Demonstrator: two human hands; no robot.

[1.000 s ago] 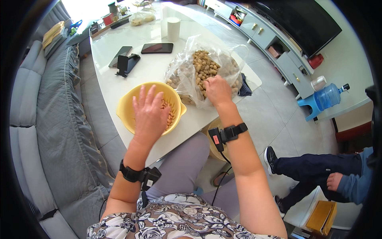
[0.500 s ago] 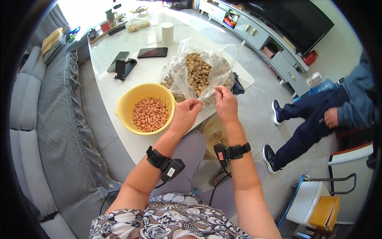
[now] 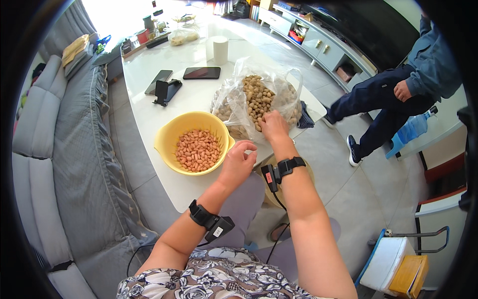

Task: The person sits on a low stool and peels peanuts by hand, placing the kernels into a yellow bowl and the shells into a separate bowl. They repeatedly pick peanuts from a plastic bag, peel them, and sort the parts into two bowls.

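Observation:
A clear plastic bag (image 3: pixel 234 107) of unshelled peanuts (image 3: pixel 257 94) stands with its mouth spread on the white table. My right hand (image 3: pixel 275 126) reaches into its near side, fingers bent together against the peanuts; its fingertips are hidden. Closer to me, my left hand (image 3: pixel 240 160) hovers just right of a yellow bowl (image 3: pixel 168 128), fingers curled toward the thumb. Whatever it may hold is too small to make out. Shelled reddish peanut kernels (image 3: pixel 199 151) lie in the bowl.
Beyond the bowl are a phone holder (image 3: pixel 166 91), a dark phone (image 3: pixel 201 73) and a white cylinder (image 3: pixel 220 50). Below the table's right edge sits a round tub (image 3: pixel 298 174), partly hidden by my right arm. Another person (image 3: pixel 398 94) walks on the right. A grey sofa (image 3: pixel 84 174) runs along the left.
My right hand has gone from in front of the bag to the peanuts inside. My left hand stays near the bowl. The other person has stepped farther away, and the view has shifted.

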